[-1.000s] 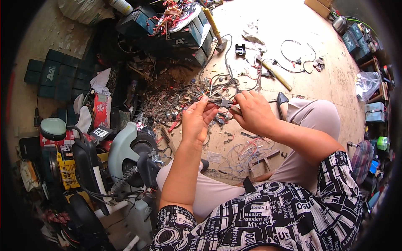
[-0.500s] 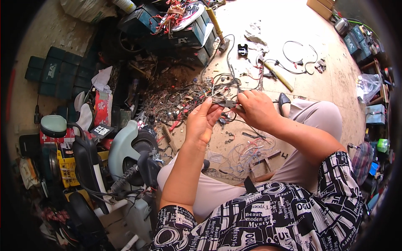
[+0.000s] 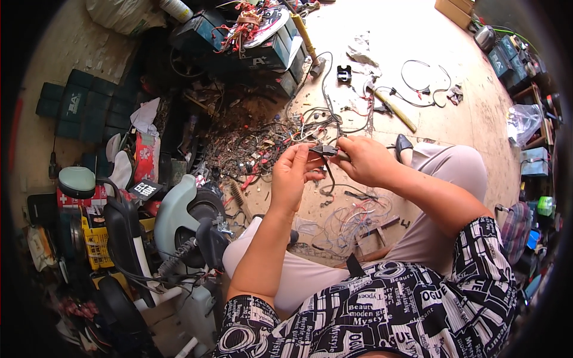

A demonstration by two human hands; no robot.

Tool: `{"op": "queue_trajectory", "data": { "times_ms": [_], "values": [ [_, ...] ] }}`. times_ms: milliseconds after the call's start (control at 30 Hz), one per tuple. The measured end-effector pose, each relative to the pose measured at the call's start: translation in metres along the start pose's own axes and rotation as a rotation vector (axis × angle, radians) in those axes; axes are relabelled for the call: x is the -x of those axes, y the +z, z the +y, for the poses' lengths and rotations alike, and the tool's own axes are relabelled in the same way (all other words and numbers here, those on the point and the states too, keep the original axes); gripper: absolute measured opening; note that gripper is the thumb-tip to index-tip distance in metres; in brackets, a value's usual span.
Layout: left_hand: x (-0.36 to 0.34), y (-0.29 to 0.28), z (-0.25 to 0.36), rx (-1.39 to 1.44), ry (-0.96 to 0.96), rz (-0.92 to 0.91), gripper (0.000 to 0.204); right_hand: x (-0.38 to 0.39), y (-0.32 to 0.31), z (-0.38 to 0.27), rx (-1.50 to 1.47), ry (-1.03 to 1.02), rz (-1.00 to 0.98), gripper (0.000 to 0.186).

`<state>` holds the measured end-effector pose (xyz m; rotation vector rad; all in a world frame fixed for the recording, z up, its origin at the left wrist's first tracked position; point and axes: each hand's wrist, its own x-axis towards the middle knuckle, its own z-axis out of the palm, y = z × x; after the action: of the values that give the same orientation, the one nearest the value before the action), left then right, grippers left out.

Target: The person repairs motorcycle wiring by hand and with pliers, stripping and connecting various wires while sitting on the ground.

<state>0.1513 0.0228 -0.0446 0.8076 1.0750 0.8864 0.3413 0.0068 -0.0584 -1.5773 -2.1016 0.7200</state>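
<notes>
In the middle of the view, both of my hands are raised close together above the littered floor. My right hand (image 3: 364, 160) is closed around the handles of pliers (image 3: 326, 150), whose dark metal head points left. Between the thumb and fingers of my left hand (image 3: 290, 173) is a dark cable, mostly hidden, whose end meets the jaws of the pliers. A black cable length (image 3: 330, 179) hangs down just below the jaws. Whether the jaws are closed on the cable is too small to tell.
Beyond my hands lies a heap of scrap wires (image 3: 262, 140). Loose thin wires (image 3: 352, 218) lie between my legs. A hammer (image 3: 394, 109) rests at the far right, another hammer (image 3: 305, 39) leans by dark battery boxes (image 3: 262, 59). A grey-green scooter part (image 3: 173, 212) stands left.
The pliers have turned so their head shows more plainly, and my left hand has shifted slightly right and down. A black cable length now hangs below the jaws.
</notes>
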Motion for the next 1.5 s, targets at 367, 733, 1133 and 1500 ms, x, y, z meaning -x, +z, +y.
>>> {"op": "queue_trajectory", "data": {
  "times_ms": [367, 733, 1133, 1500],
  "values": [
    [0.001, -0.004, -0.006, -0.128, -0.038, 0.051, 0.025, 0.002, 0.004, 0.001, 0.097, 0.047, -0.078, 0.017],
    [0.006, -0.018, -0.011, 0.109, -0.414, -0.005, 0.023, -0.001, 0.007, 0.013, 0.127, -0.205, -0.012, 0.019],
    [0.006, -0.016, -0.013, 0.255, -0.154, -0.053, 0.024, 0.001, 0.002, -0.013, -0.368, 0.312, -0.363, 0.034],
    [0.004, -0.007, -0.022, 0.261, 0.033, -0.098, 0.022, 0.007, 0.018, -0.006, -0.989, 0.524, -0.556, 0.026]
  ]
}}
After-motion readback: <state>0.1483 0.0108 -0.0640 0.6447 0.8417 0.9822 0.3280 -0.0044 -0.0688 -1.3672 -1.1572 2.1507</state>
